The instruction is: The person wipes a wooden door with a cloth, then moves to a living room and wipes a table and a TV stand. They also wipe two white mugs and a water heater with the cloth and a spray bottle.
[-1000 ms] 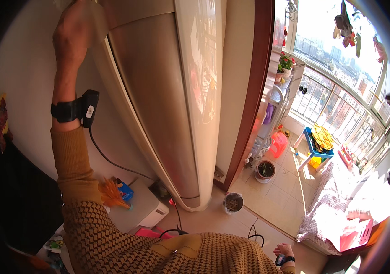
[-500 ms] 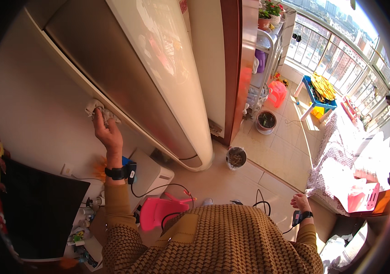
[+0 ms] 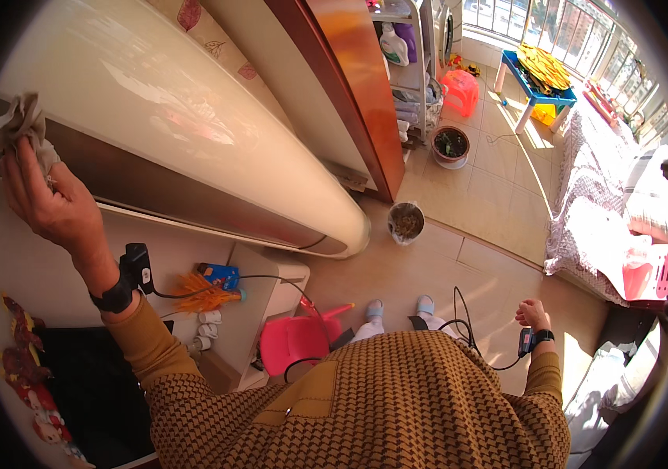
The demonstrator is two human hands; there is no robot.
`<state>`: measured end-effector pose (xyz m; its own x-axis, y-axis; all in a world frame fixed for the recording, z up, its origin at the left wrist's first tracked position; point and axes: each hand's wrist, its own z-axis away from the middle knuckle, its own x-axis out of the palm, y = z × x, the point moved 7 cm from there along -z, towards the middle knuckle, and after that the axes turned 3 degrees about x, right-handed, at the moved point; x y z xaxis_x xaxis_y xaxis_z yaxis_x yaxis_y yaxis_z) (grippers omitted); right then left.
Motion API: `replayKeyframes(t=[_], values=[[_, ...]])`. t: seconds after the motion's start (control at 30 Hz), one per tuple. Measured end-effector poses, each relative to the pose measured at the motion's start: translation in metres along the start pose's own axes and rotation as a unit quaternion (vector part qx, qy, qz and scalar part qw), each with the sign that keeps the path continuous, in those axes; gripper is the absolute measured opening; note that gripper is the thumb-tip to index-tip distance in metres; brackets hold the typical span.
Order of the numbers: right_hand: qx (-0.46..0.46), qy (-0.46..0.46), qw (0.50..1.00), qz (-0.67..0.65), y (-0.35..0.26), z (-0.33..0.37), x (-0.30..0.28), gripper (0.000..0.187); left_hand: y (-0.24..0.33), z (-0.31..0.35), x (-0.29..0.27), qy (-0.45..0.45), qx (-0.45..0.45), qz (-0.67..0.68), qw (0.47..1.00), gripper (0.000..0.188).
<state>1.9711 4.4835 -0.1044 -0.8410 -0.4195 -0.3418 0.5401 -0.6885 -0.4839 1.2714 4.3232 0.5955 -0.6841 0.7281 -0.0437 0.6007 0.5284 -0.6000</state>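
Note:
My left hand (image 3: 51, 191) is raised at the far left, its fingers pressing a crumpled grey cloth (image 3: 21, 129). The cloth lies against the upper part of the dark glossy panel (image 3: 127, 173) on a tall cream floor-standing air conditioner (image 3: 185, 102). At the right, my right hand (image 3: 534, 313) hangs low over the floor beside my body, its fingers curled in with nothing seen in them. Both wrists carry black bands with small devices and cables.
A pink child's chair (image 3: 295, 344) stands beside a white cabinet (image 3: 260, 273). A lined waste bin (image 3: 406, 223) sits near the air conditioner's base. Further off are a potted plant (image 3: 450, 145), a blue play table (image 3: 535, 82) and a covered sofa (image 3: 588, 195). A black screen (image 3: 96, 391) is at lower left.
My left hand has moved the cloth up and left, from the air conditioner's side edge onto its dark panel. The view has shifted, and my slippered feet now show. The right hand still hangs low.

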Motion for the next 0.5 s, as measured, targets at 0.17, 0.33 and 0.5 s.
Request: replayKeyframes(t=[0.17, 0.33, 0.5], values=[[0.067, 0.007, 0.997, -0.041, 0.076, 0.002, -0.014, 0.029, 0.091, 0.019, 0.072, -0.230, 0.084, -0.190, 0.951, 0.041], [0.103, 0.010, 0.993, -0.051, 0.127, 0.006, -0.020, 0.027, 0.150, 0.091, 0.069, -0.285, 0.094, -0.073, 0.951, 0.040], [0.113, -0.006, 0.994, -0.010, 0.120, -0.003, -0.020, 0.031, 0.254, 0.212, 0.060, -0.428, 0.151, 0.149, 0.878, 0.023]])
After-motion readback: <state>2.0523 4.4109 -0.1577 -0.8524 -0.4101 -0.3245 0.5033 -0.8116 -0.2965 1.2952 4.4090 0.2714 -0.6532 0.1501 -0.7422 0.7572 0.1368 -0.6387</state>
